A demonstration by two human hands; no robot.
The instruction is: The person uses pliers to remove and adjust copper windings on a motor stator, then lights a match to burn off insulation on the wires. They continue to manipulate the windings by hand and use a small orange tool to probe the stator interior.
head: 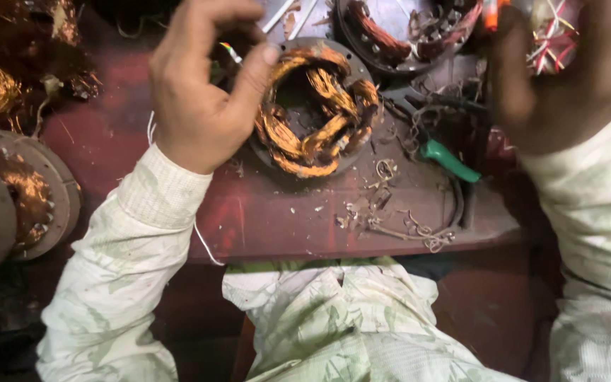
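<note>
**On the red bench: fine wire pinched above a wound stator**

Nearest the camera, the person's lap in pale patterned cloth sits against the edge of the red bench (pixel 284 226). A thin white thread (pixel 206 247) hangs off that edge below the left sleeve and could snag on the cuff if the arm swings.

Just beyond, wire scraps (pixel 383 212) lie scattered on the bench. These could roll under the work or prick a palm pressed down on them. A green-handled tool (pixel 450 161) lies just beside the scraps, near enough to be knocked by the right sleeve.

At mid-bench sits the stator (pixel 316 106), a round metal ring packed with copper coils, flat on the bench. The left hand (pixel 203 92) hovers at its left rim, thumb and fingers closed on what looks like a thin coloured lead (pixel 229 49). A hard pull there could, I judge, strip or snap the lead, or drag a coil out of its slot.

The right hand (pixel 567 78) is blurred and raised at the far right, and whether it grips anything I cannot tell. Moving fast, it may brush the second stator (pixel 404 35) farther back.

Off to the left, more wound cores (pixel 22 191) stand stacked, well apart from the hands.
</note>
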